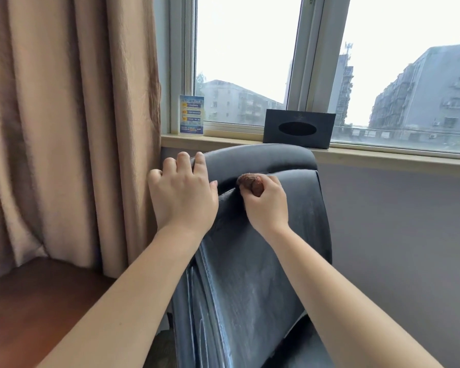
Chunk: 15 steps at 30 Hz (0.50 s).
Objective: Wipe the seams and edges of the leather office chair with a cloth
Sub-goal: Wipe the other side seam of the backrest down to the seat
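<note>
Your right hand (266, 205) has its fingers curled tight round the bunched brown cloth (250, 182), its tip pressed into the curved seam (290, 171) between headrest and back panel of the leather office chair (250, 261). Your left hand (182, 192) grips the headrest's left edge, fingers hooked over it, thumb on the front. The risk: so small a wad may ride over the seam rather than into it, leaving dust behind (the back panel already looks streaked). If your left hand slackens, the chair could swivel away under the push, toward the curtain (64, 128) or the tissue box (299, 128) on the sill.
</note>
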Available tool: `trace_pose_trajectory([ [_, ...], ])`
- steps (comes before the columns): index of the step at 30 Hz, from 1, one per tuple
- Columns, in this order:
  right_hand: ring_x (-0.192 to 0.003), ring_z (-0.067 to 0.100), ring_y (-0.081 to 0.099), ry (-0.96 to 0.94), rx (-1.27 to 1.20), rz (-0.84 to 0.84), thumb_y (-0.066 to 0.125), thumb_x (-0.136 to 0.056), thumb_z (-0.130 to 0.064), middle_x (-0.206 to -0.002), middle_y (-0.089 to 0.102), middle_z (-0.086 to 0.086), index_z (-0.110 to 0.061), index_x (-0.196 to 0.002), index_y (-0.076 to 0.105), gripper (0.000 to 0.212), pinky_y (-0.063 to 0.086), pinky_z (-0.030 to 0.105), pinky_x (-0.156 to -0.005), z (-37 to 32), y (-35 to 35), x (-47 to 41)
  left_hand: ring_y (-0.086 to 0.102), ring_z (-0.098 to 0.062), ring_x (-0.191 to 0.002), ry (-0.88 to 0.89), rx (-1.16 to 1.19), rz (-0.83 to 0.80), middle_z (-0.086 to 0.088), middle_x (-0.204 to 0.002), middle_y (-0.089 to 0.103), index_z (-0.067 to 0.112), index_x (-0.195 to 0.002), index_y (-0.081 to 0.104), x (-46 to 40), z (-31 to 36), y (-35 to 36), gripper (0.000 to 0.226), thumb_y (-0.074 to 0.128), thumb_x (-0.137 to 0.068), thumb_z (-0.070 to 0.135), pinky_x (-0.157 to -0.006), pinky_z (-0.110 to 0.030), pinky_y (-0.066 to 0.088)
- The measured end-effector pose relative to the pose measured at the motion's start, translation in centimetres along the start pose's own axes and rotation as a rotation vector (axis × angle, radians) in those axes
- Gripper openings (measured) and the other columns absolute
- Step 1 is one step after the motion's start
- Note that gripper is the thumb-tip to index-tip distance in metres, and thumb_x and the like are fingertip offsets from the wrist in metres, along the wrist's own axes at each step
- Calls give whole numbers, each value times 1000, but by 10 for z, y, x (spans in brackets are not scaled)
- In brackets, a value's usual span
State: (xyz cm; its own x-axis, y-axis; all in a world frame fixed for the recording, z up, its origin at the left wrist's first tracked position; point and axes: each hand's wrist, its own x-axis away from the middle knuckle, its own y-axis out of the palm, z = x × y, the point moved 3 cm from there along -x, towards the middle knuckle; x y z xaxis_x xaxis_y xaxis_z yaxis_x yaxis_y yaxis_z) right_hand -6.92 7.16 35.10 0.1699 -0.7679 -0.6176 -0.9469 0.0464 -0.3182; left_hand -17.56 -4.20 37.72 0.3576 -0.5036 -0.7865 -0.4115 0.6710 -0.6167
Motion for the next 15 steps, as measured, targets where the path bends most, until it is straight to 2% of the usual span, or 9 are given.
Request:
trace_pose_trajectory([
  [3,-84,10,49,131,65,51,55,-91,-32,-111,55,-4,-27,-106,67,20,40,25,-75,8,-4,-20,47,-28,-118,1,3,15,-8,-137,48,18,-148,35,0,-1,0,59,42,-97,46,-86,-39,36],
  [6,-87,15,55,193,87,75,54,-91,-36,-113,56,-1,-28,-109,66,23,45,28,-77,12,-6,-29,52,-29,-111,8,-13,15,-9,-131,54,16,-144,43,0,-1,2,58,48,-94,45,-82,-38,37],
  [10,-88,8,53,111,24,14,57,-90,-30,-111,53,-6,-31,-104,68,18,41,24,-77,4,-2,-10,57,-32,-99,15,-19,31,-12,-118,62,13,-134,56,1,-2,5,55,60,-87,42,-75,-38,39],
  [13,-90,6,53,9,15,-13,58,-90,-26,-108,54,-11,-32,-100,68,16,42,23,-77,2,2,9,57,-33,-102,21,-21,59,-13,-120,61,12,-135,55,1,-2,5,55,58,-89,42,-75,-39,39],
  [15,-89,7,52,43,31,-6,56,-90,-26,-108,54,-11,-33,-100,68,17,43,25,-77,4,1,1,56,-33,-105,16,-15,61,-14,-124,59,13,-137,52,1,-1,5,56,55,-91,43,-76,-39,38],
])
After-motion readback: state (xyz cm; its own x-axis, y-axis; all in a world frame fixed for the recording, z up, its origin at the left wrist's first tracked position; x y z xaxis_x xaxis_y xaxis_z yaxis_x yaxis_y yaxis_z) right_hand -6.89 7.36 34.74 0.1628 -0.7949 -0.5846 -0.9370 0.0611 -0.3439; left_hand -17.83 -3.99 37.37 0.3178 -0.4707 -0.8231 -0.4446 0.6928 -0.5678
